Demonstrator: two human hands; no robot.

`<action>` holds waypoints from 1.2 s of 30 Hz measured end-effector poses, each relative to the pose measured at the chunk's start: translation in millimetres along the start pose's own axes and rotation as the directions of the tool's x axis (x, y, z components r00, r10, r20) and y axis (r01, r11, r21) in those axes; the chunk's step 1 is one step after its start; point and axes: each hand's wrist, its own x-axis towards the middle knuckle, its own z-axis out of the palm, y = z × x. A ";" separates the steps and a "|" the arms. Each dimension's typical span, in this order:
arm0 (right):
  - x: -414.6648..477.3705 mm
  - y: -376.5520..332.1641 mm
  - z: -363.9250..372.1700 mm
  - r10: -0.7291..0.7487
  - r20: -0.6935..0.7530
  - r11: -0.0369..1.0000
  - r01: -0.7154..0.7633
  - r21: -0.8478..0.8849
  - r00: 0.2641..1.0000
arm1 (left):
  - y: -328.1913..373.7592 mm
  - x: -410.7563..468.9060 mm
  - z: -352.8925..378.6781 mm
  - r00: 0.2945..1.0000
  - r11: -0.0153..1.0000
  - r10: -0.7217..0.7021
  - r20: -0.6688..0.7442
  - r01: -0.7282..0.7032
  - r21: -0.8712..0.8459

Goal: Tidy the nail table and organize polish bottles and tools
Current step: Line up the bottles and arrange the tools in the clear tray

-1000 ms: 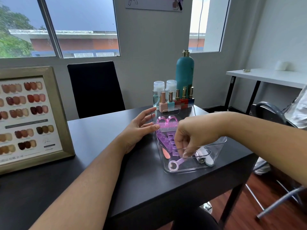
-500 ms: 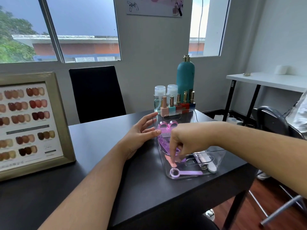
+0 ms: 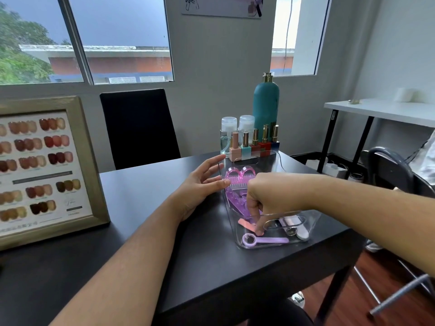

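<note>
A grey-walled room with windows backs my matte black worktop (image 3: 146, 231), where a clear plastic organiser tray (image 3: 237, 234) sits near the right edge. My right hand (image 3: 270, 196) reaches down into the tray, fingers curled and fingertips (image 3: 258, 231) pinching the near end of a small, flat salmon-pink nail file (image 3: 246, 224). The file's long axis runs left and away from that hand. My left hand (image 3: 200, 187) lies open and flat against the tray's left wall, steadying it and holding nothing.
</note>
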 end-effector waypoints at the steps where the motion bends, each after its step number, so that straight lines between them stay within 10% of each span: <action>1: -1.5 0.8 -0.5 0.000 0.010 1.000 0.000 0.010 1.000 | 0.3 -0.3 0.3 1.000 1.000 0.000 0.000 0.000 0.002; 20: 28.9 0.3 -11.8 0.273 0.015 0.936 -0.269 0.227 0.962 | 3.9 -1.9 3.6 0.999 0.998 0.003 -0.045 -0.006 -0.061; 36: 35.4 8.8 -4.2 0.133 -0.043 0.987 -0.129 0.092 0.990 | 3.6 -0.7 2.5 0.999 0.999 -0.005 -0.042 0.003 -0.037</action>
